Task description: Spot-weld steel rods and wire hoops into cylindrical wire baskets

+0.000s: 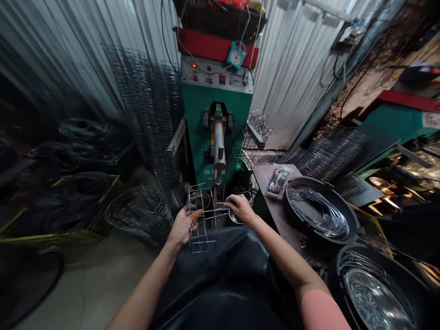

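My left hand is closed round the side of a small wire rack, its thumb lying across the wires. The rack is a boxy grid of thin bright metal rods, held above the dark apron on my lap. To its right, my right hand pinches the end of a thin metal wire that reaches across to the rack. Just beyond both hands stands a green spot welding machine, whose metal electrode arm points down at the rack. Fingertip contact is partly hidden.
Tall stacks of wire grids and round wire pieces stand at the left. A side table on the right carries a small clear-wrapped item. Black pans of bent wires and a metal bowl sit beside it.
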A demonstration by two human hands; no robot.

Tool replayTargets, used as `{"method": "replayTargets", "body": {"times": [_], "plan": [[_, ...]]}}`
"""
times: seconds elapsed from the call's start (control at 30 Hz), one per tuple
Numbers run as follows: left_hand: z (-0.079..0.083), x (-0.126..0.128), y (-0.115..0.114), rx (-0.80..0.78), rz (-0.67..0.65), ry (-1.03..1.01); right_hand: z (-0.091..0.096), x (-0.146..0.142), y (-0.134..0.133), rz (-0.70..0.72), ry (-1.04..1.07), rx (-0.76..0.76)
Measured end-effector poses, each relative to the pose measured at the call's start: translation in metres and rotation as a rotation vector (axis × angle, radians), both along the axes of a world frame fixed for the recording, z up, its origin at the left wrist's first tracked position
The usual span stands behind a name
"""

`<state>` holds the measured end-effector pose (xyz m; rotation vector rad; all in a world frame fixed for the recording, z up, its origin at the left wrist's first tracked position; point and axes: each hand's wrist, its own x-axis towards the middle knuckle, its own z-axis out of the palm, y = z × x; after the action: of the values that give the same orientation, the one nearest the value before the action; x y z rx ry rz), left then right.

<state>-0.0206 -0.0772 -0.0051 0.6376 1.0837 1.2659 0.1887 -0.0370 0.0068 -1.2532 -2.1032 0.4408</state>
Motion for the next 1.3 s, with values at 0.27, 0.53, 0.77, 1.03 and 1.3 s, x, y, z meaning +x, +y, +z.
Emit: {"method": "replayTargets", "body": {"times": [0.27,0.53,0.77,1.03,1.3], "plan": [[-0.001,0.012,0.026,-0.029,-0.003,-0.035,-0.005,0.001,0.031,-0.011,-0.087,0.035],[-0.005,0.018,0.052,-0.041,-0.015,-0.083,-0.004,0.006,0.057,0.006,-0.158,0.036],[-0.006,0.022,0.066,-0.058,-0.018,-0.107,-0.004,0.010,0.072,0.011,-0.191,0.017],[-0.005,0.022,0.078,-0.049,-0.019,-0.135,-0.001,0.009,0.083,0.008,-0.196,0.010],[-0.003,0.021,0.084,-0.090,-0.028,-0.151,0.002,0.007,0.091,0.005,-0.208,-0.003]]}}
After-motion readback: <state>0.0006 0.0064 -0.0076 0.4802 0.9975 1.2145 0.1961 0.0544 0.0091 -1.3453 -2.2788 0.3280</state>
